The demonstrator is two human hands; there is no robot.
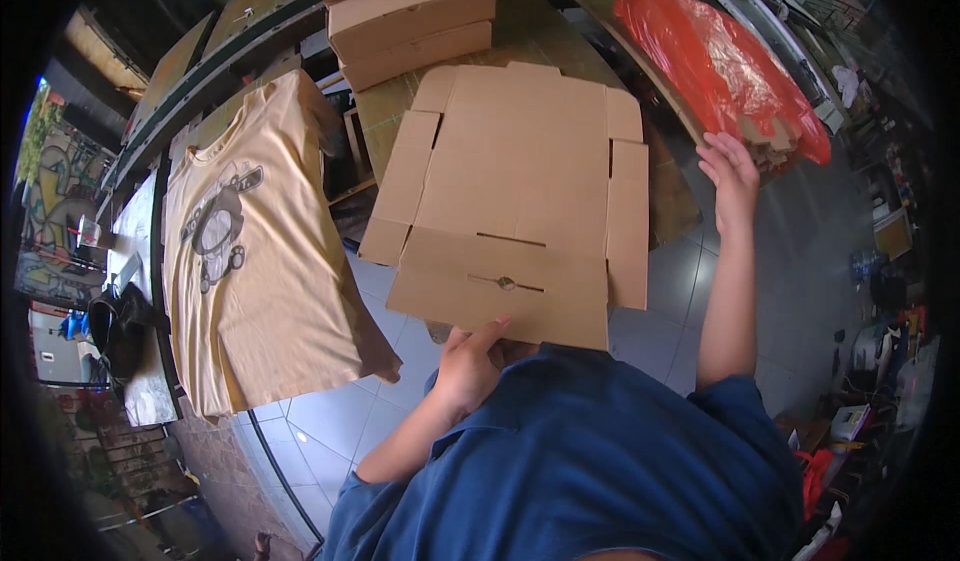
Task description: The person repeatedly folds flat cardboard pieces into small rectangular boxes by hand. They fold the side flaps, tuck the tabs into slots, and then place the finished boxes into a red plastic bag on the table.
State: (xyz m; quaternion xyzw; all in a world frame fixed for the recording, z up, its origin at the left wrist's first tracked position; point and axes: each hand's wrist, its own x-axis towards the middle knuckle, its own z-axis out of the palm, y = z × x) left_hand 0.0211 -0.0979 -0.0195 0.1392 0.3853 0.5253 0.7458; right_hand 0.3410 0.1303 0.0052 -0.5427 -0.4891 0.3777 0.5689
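An unfolded brown cardboard box [520, 161] lies flat in front of me, its side flaps spread and its near panel pierced by slots. My left hand [470, 366] pinches the near edge of that panel, thumb on top and the other fingers partly hidden beneath. Off to the right, my right hand [735, 176] is raised with its fingers stretched out and nothing in it. It is nearest to a red plastic bag [710, 56], from whose near end the edges of stacked cardboard [768, 141] stick out.
To the left a yellow T-shirt [260, 251] with a dark print is laid out. Folded cardboard boxes [410, 11] are stacked at the back on a worn board [530, 41]. Below is a tiled floor [320, 441]. Clutter lines the right side.
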